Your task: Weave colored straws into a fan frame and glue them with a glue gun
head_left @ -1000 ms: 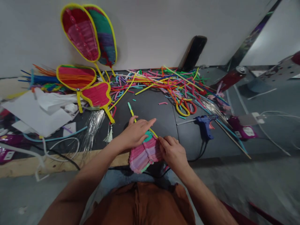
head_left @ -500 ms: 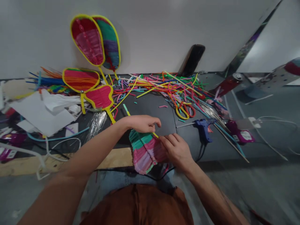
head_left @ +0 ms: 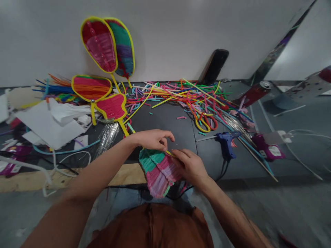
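A panel of pipe cleaners [head_left: 160, 172], banded in green, pink and lilac, is tilted at the table's front edge. Along its upper edge lies a yellow pipe cleaner [head_left: 170, 153]. My left hand [head_left: 154, 139] pinches this pipe cleaner at the panel's top, index finger raised and bent. On the panel's right side my right hand [head_left: 190, 166] is closed, thumb and fingers pressing the panel and the yellow strip's right end. A pale green pipe cleaner tip [head_left: 131, 127] sticks out behind my left wrist. My right fingers hide part of the panel.
Scissors [head_left: 202, 124] and a blue glue gun [head_left: 227, 142] lie to the right. A pile of pipe cleaners [head_left: 181, 91] runs along the wall. Finished yellow-rimmed panels [head_left: 111, 106] are at left, near paper sheets [head_left: 51, 124]. A can [head_left: 256, 93] and a phone [head_left: 215, 65] stand behind.
Both hands and the panel have shifted slightly left, and the panel has tilted a little. The pale tip behind my left wrist has moved left and down. Both hands keep their hold.
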{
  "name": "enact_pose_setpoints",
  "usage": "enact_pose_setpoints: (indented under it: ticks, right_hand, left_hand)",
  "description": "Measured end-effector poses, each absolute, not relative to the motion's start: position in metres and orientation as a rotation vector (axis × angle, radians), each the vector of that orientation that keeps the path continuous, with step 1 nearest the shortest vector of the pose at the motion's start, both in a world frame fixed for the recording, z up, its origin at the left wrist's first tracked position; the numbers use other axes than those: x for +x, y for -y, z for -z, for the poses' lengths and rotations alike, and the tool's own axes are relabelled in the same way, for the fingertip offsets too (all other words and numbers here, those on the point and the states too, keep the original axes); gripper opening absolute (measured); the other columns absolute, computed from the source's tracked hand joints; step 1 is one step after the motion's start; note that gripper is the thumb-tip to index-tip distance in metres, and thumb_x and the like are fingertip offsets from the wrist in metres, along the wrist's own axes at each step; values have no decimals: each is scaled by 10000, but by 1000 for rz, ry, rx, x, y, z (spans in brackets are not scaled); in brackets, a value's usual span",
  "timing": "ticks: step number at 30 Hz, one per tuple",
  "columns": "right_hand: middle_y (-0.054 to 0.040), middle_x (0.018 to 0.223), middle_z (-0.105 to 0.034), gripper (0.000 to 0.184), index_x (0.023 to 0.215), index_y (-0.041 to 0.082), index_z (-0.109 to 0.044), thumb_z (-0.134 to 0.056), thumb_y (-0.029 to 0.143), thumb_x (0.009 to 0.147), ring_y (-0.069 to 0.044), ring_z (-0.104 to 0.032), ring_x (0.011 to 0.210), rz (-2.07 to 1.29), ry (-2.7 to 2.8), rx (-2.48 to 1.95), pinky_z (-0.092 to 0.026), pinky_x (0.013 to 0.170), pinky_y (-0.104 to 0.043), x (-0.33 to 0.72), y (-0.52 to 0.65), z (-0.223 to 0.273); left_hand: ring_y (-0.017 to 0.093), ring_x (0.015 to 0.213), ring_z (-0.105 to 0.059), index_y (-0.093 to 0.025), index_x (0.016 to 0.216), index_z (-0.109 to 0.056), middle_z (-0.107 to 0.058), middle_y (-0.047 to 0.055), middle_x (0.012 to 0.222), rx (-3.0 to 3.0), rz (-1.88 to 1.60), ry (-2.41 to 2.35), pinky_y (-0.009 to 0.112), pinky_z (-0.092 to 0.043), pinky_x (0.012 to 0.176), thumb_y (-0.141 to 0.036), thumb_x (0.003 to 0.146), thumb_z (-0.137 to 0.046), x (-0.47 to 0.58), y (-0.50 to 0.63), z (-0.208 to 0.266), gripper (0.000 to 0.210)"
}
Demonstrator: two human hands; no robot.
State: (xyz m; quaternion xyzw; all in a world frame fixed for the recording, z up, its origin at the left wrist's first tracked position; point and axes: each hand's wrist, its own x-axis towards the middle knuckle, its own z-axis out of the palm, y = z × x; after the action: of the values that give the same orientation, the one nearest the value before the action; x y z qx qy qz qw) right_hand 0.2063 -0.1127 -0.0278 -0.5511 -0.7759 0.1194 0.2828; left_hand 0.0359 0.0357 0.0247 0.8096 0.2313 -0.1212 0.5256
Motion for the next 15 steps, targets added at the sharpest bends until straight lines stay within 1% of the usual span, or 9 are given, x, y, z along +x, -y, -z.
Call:
enact_pose_setpoints:
  ticks: [2, 4, 6, 8, 9, 11, 13, 15]
  right_hand:
    - [-54, 910, -706, 232, 1092, 194, -664, -479, 254, 965, -142, -649, 825, -355, 2050, -1470, -512, 766, -232, 203, 112, 29]
    - [-55, 911, -713, 230, 1082, 191, -670, -479, 244, 966, -136, -658, 824, -350, 2034, -1467, -515, 766, -225, 202, 113, 31]
    - [-59, 923, -713, 230, 1090, 192, -670, -483, 227, 960, -140, -658, 842, -304, 2037, -1452, -518, 772, -231, 201, 114, 32]
    - [-63, 932, -712, 244, 1109, 195, -664, -476, 205, 955, -145, -653, 854, -231, 2053, -1421, -519, 777, -241, 201, 118, 31]
    - [-65, 933, -712, 249, 1117, 195, -662, -474, 198, 953, -148, -649, 850, -191, 2067, -1406, -518, 771, -246, 201, 120, 30]
    - [-64, 916, -711, 250, 1124, 191, -658, -478, 194, 950, -152, -642, 821, -114, 2101, -1390, -510, 738, -251, 201, 125, 27]
    - [-60, 888, -710, 243, 1124, 184, -655, -485, 193, 950, -153, -633, 785, -54, 2132, -1382, -495, 706, -254, 200, 129, 23]
    - [-58, 871, -707, 230, 1109, 177, -656, -490, 191, 950, -151, -629, 778, -41, 2120, -1371, -487, 705, -252, 198, 131, 21]
  left_hand:
    - [119, 697, -599, -160, 1200, -495, -713, -2, 817, 1953, 283, -569, 201, -426, 638, -163, 768, -568, 34, -35, -27, 438]
    - [120, 695, -606, -156, 1224, -483, -720, 14, 846, 1935, 265, -593, 202, -427, 632, -215, 812, -557, 31, -35, -30, 423]
    - [132, 769, -631, -147, 1250, -466, -725, 51, 934, 1888, 218, -623, 211, -443, 665, -288, 886, -500, 26, -36, -34, 392]
    - [149, 901, -641, -149, 1257, -462, -717, 84, 1037, 1866, 174, -645, 231, -460, 750, -321, 935, -440, 17, -38, -38, 365]
    - [156, 955, -636, -152, 1256, -461, -710, 93, 1075, 1862, 168, -642, 243, -461, 793, -312, 943, -432, 12, -39, -40, 353]
    - [164, 995, -631, -155, 1264, -447, -695, 107, 1122, 1840, 181, -602, 258, -463, 830, -274, 930, -459, 1, -39, -42, 355]
    - [169, 990, -635, -151, 1280, -424, -676, 125, 1154, 1790, 187, -556, 263, -472, 825, -232, 901, -499, -7, -38, -43, 395]
    - [173, 988, -636, -148, 1282, -415, -664, 132, 1159, 1759, 174, -534, 267, -477, 817, -206, 879, -523, -12, -35, -42, 421]
